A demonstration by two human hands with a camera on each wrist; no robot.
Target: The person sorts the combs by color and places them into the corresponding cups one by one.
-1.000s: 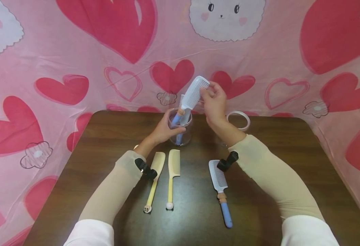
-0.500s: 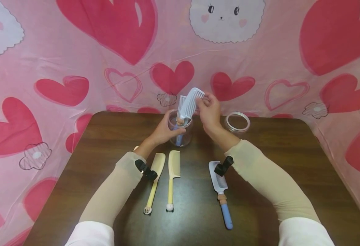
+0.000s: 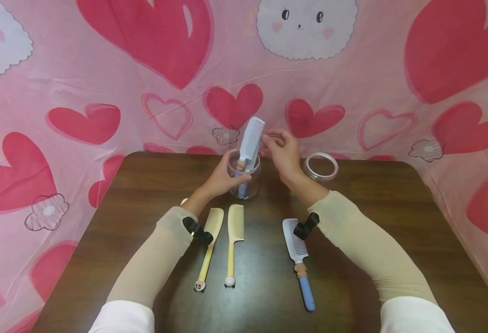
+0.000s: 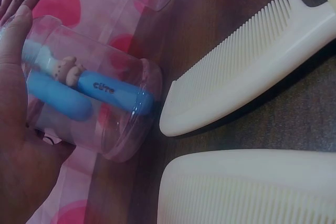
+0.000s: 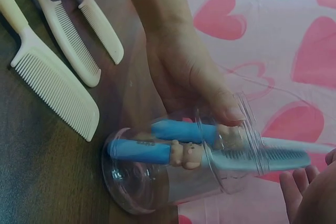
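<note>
My left hand (image 3: 220,175) grips a clear plastic jar (image 3: 254,185) round its side, thumb at the rim. Two combs with blue handles stand in the jar, teeth ends up. The front blue comb (image 3: 252,138) leans up out of the mouth; its handle (image 5: 178,128) sits higher than the other handle (image 5: 142,150). The second comb is mostly hidden behind it in the head view. My right hand (image 3: 284,155) is just right of the front comb, fingers loosely bent beside its teeth and holding nothing.
Cream combs with yellow handles (image 3: 236,222) (image 3: 214,222) lie in front of the jar, a third (image 5: 102,24) partly under my left wrist. Another blue-handled comb (image 3: 295,240) lies below my right forearm. A clear round container (image 3: 322,166) stands behind right, near the pink heart-print backdrop (image 3: 144,69).
My right hand lowered the front comb into the jar and let go. That comb has tipped left, toward upright. My left hand stays on the jar.
</note>
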